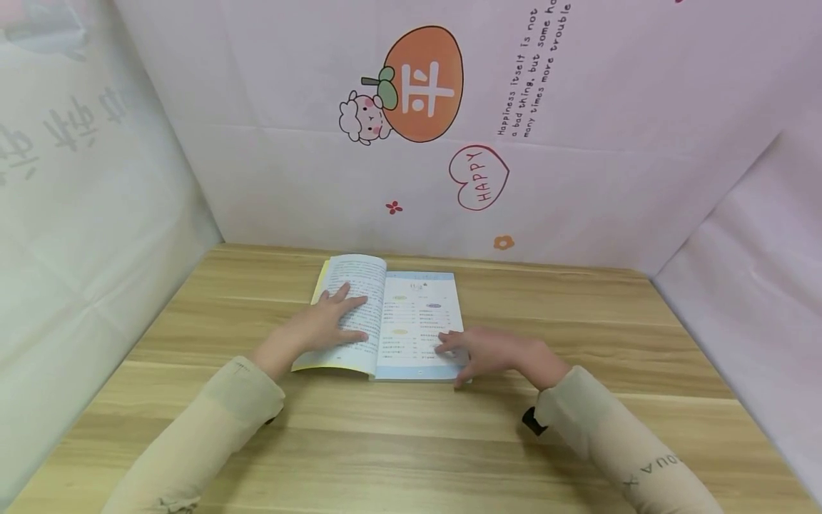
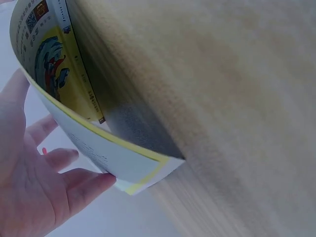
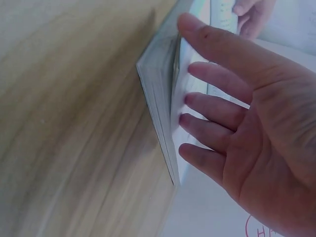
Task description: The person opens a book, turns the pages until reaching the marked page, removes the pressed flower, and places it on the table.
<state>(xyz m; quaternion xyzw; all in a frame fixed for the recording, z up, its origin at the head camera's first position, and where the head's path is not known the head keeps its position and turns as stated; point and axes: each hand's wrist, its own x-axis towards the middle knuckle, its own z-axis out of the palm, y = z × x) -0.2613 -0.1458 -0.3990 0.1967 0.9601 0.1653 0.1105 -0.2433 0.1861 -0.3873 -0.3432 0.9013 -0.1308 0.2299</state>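
Note:
An open book (image 1: 417,300) lies on the wooden table, its left side bowed up and its right page printed with a list under a light-blue band. My left hand (image 1: 327,321) rests on the left page with fingers spread. In the left wrist view, the yellow-edged cover (image 2: 118,143) curves off the table beside that hand's fingers. My right hand (image 1: 478,350) touches the lower right of the right page. The right wrist view shows its thumb (image 3: 207,37) by the corner of the page block (image 3: 158,84) and its other fingers extended against the page.
The wooden table (image 1: 411,442) runs back to a pale cloth wall (image 1: 270,185) with cartoon prints and lettering. More cloth hangs along the left (image 1: 77,235) and right (image 1: 738,235) sides. A dark band (image 1: 534,421) shows under the right sleeve.

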